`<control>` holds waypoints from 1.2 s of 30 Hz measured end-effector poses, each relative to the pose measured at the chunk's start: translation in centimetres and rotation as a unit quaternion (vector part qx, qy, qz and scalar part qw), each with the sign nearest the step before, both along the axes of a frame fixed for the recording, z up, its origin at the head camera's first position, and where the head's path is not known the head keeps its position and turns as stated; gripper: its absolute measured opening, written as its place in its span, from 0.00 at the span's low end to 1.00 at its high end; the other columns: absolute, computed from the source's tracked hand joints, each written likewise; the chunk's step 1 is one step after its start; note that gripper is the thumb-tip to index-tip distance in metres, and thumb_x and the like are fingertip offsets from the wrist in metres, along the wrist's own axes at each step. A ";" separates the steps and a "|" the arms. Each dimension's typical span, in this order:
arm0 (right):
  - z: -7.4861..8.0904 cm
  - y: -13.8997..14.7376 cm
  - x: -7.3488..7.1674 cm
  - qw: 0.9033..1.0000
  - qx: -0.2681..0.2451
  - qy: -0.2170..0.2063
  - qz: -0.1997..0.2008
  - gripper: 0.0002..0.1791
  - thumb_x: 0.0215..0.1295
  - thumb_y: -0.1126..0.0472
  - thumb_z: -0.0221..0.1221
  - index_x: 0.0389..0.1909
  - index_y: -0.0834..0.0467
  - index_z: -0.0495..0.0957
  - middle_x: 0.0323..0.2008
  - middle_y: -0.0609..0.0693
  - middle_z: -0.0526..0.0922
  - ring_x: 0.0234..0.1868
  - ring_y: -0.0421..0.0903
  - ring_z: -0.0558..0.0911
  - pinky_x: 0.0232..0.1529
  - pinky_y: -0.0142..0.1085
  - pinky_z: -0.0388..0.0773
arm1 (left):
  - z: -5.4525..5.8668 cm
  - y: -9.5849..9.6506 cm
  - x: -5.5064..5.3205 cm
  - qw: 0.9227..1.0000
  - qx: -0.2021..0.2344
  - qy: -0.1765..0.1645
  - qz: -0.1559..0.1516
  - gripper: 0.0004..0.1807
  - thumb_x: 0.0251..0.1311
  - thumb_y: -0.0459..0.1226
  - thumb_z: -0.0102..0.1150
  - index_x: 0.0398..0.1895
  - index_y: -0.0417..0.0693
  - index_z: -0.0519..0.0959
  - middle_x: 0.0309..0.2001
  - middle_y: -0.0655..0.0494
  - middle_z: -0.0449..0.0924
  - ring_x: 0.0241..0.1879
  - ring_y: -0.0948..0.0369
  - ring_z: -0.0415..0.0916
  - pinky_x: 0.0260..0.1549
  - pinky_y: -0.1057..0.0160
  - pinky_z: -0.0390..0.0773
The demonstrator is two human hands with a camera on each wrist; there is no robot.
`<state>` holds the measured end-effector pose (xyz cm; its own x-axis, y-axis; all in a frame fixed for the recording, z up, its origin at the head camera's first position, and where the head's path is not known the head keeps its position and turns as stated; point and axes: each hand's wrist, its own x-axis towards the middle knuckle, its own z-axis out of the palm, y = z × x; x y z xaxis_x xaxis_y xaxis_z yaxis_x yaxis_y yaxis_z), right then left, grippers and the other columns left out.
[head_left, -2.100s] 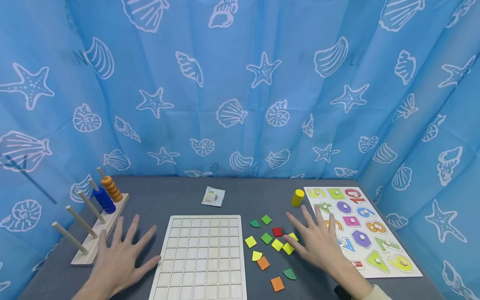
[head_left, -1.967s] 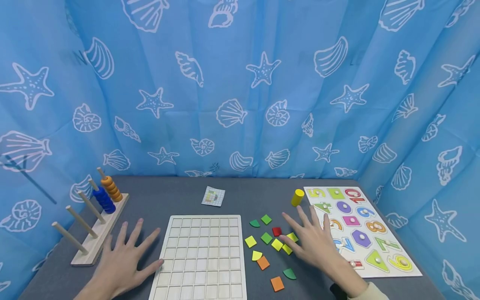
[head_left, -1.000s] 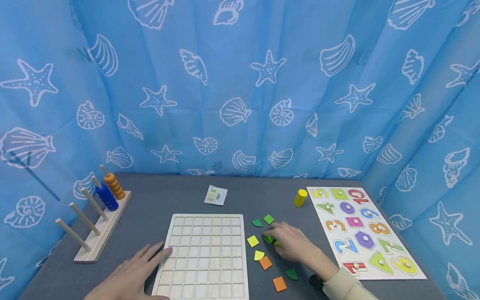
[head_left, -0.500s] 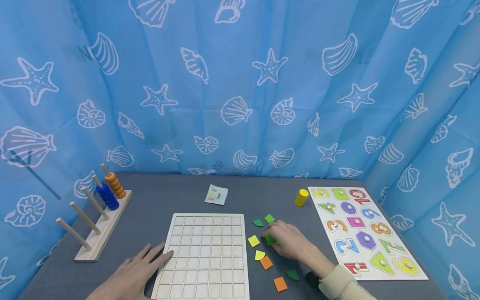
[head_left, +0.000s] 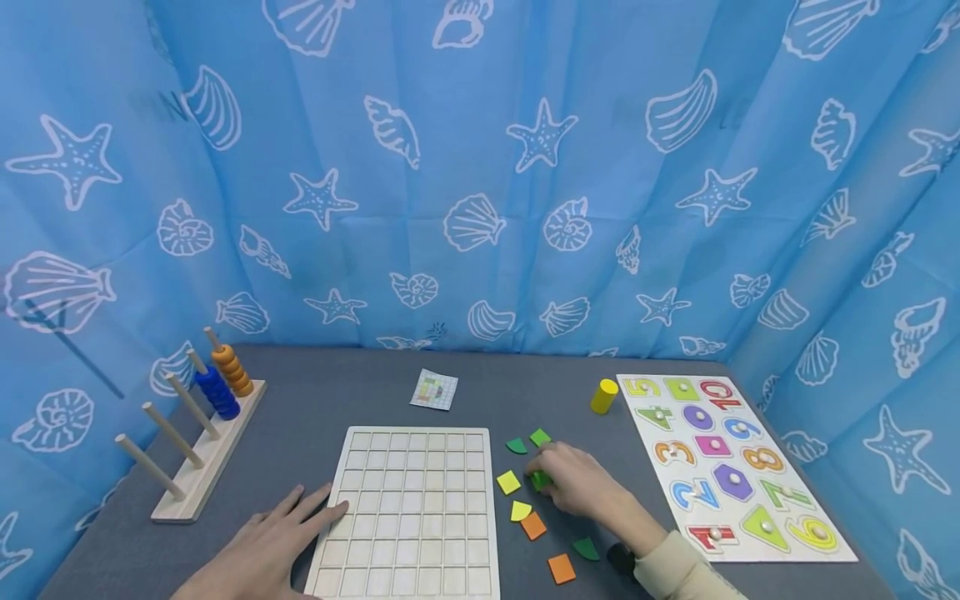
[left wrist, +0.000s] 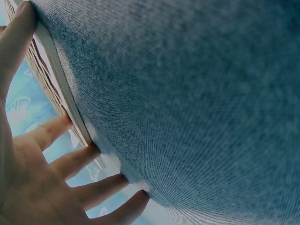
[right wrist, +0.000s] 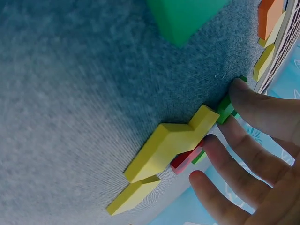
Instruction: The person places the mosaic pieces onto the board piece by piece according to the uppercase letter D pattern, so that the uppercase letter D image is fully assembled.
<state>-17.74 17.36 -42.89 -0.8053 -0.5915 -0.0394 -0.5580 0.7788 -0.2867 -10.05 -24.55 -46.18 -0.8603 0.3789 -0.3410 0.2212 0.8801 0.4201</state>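
My right hand [head_left: 573, 481] is over the loose tiles right of the pale wooden grid board [head_left: 405, 514]. Its thumb and index finger pinch a green square tile [right wrist: 225, 110] by its edges. Just below those fingers in the right wrist view lie yellow tiles [right wrist: 164, 147] and a red tile [right wrist: 185, 159], which the hand covers in the head view. My left hand [head_left: 262, 542] rests at the board's left side with fingers spread and relaxed. Its thumb and index finger touch the board's edge [left wrist: 63, 84], and other fingertips reach the dark tabletop.
Between board and right hand lie a yellow square [head_left: 507, 482], a yellow quarter-circle [head_left: 521, 511] and orange squares [head_left: 561, 568]. A patterned card [head_left: 433, 390] and yellow cylinder [head_left: 603, 396] stand farther back. A bead rack [head_left: 202, 475] is left; a number puzzle [head_left: 731, 467] is right.
My right hand has moved left from beside the number puzzle onto the tiles and pinched the green square. My left hand has come down and right to the board's edge. The head view shifted slightly.
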 end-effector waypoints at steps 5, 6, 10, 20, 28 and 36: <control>-0.1 0.0 0.1 1.000 -0.007 -0.007 -0.002 0.16 0.55 0.74 0.70 0.45 0.60 0.88 0.40 0.51 0.87 0.42 0.49 0.84 0.41 0.44 0.85 | 0.0 0.1 -0.1 1.000 -0.003 -0.002 0.002 0.63 0.37 0.74 0.72 0.77 0.55 0.65 0.78 0.39 0.59 0.71 0.20 0.55 0.48 0.12 0.61; 0.0 0.0 0.1 1.000 -0.011 -0.012 -0.002 0.16 0.56 0.74 0.70 0.45 0.60 0.88 0.41 0.51 0.87 0.42 0.49 0.84 0.41 0.44 0.85 | 0.0 0.1 -0.1 1.000 -0.004 -0.003 0.003 0.63 0.37 0.73 0.72 0.77 0.56 0.66 0.78 0.40 0.60 0.71 0.20 0.55 0.48 0.12 0.61; 0.5 -0.5 0.0 0.999 -0.031 -0.035 -0.003 0.14 0.58 0.75 0.68 0.45 0.62 0.88 0.40 0.52 0.87 0.40 0.47 0.83 0.37 0.39 0.85 | 0.0 0.1 -0.2 1.000 -0.007 0.000 0.002 0.62 0.36 0.72 0.74 0.77 0.56 0.66 0.78 0.40 0.60 0.70 0.20 0.56 0.48 0.13 0.62; 1.8 -3.8 -0.6 0.997 -0.069 0.002 0.030 0.12 0.62 0.76 0.64 0.46 0.67 0.86 0.35 0.55 0.81 0.29 0.39 0.70 0.25 0.26 0.69 | 0.0 0.1 -0.3 1.000 -0.010 0.007 -0.004 0.62 0.36 0.73 0.74 0.76 0.57 0.67 0.77 0.40 0.61 0.70 0.21 0.59 0.46 0.14 0.65; 2.5 -8.1 -1.2 0.994 -0.090 0.012 0.057 0.09 0.64 0.73 0.65 0.44 0.66 0.87 0.36 0.56 0.84 0.33 0.43 0.77 0.27 0.24 0.73 | 0.0 -0.1 -0.4 1.000 -0.020 0.015 -0.012 0.62 0.35 0.75 0.72 0.76 0.59 0.67 0.77 0.41 0.62 0.69 0.22 0.61 0.45 0.14 0.66; 2.7 -13.2 -1.6 0.994 -0.086 0.012 0.069 0.07 0.66 0.71 0.64 0.42 0.63 0.88 0.34 0.53 0.85 0.32 0.40 0.76 0.28 0.25 0.71 | -0.1 0.0 -0.4 0.999 -0.036 0.021 -0.011 0.62 0.34 0.77 0.70 0.77 0.63 0.67 0.77 0.43 0.62 0.70 0.24 0.61 0.47 0.14 0.66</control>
<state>-19.35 4.13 -40.20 -0.7157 -0.6928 0.0888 -0.6640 0.6354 -0.3941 -10.44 -24.58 -46.26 -0.8660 0.3741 -0.3318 0.2575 0.9025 0.3453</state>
